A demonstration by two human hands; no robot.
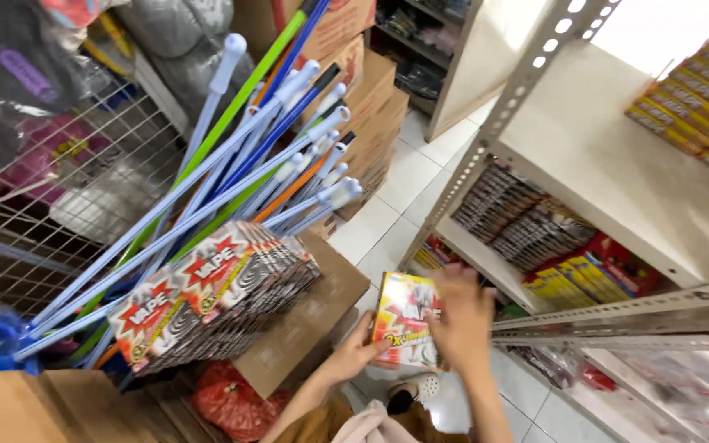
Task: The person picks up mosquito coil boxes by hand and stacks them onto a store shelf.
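Metal shelf (pixel 609 180) already carried rows of packs; a stack of boxes (pixel 215 291) lay on a carton (pixel 305 328) beside leaning poles (pixel 231 172). Both hands, left (pixel 354 353) and right (pixel 461 320), gripped one yellow box (pixel 404 316) held low between stack and shelf, not yet placed.

Yellow-red flat box (pixel 404 318) held low centre, red-black box stack (pixel 215 291) on cardboard (leaning), yellow boxes (pixel 580 280) shelved right.

The scene is brightly and evenly lit from above, and the white shelf board (pixel 617 164) at the far right is washed out by glare. The right hand (pixel 463 321) is smeared by motion blur. Straight lines are bent toward the edges.
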